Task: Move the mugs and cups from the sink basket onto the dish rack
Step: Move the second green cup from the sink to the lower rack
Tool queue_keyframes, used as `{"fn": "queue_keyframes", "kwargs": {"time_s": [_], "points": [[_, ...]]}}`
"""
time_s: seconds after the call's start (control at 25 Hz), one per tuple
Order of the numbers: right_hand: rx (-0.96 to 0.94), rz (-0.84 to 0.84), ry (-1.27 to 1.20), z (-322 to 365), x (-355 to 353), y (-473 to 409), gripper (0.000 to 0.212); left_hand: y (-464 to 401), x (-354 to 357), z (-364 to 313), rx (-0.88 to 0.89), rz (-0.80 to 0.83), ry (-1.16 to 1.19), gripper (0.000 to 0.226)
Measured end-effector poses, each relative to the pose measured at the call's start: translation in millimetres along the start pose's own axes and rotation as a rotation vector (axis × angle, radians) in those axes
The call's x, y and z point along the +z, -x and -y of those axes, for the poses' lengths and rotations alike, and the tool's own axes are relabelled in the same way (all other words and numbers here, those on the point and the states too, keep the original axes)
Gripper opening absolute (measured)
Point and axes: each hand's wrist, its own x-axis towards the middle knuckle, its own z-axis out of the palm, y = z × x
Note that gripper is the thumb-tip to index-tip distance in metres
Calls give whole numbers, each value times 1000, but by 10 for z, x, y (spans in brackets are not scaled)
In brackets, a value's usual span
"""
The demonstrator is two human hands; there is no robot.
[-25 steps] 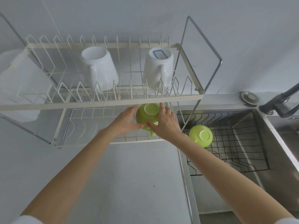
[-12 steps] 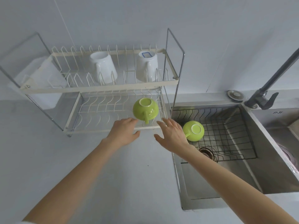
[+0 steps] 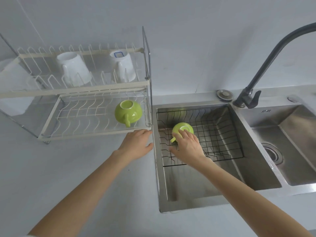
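Right hand (image 3: 188,145) laid over an upturned green cup (image 3: 182,130) in the sink basket (image 3: 222,134), grip unclear. Left hand (image 3: 136,144) empty, fingers loosely spread over the counter (image 3: 68,168) at nine o'clock. Second green cup (image 3: 128,113) on the dish rack (image 3: 77,117) at ten o'clock, two white mugs (image 3: 73,69) above.

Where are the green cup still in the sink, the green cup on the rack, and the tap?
Cup in sink basket (image 3: 180,127), head view, upturned base.
Cup on rack (image 3: 128,111), head view, side.
Tap (image 3: 266,64), head view, neck.

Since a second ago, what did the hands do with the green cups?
Both hands let go of the upside-down green cup on the rack's lower shelf. The right hand moved into the black wire sink basket onto the second green cup. The white mugs stayed put.
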Motion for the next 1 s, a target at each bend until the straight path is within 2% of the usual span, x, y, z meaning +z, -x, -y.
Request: {"fn": "queue_keyframes", "kwargs": {"time_s": [0.36, 0.64, 0.84, 1.0], "points": [[28, 11, 8, -876, -91, -91, 57, -557, 177, -733, 31, 40, 18, 53], [30, 62, -48, -1292, -65, -323, 57, -1016, 349, -986, -17, 121, 11, 50], [72, 145, -138, -1494, 80, -610, 57, -1384, 496, -1012, -70, 174, 57, 53], [180, 259, -323, -1587, 250, -852, 57, -1698, 665, -958, -120, 227, 142, 60]]}}
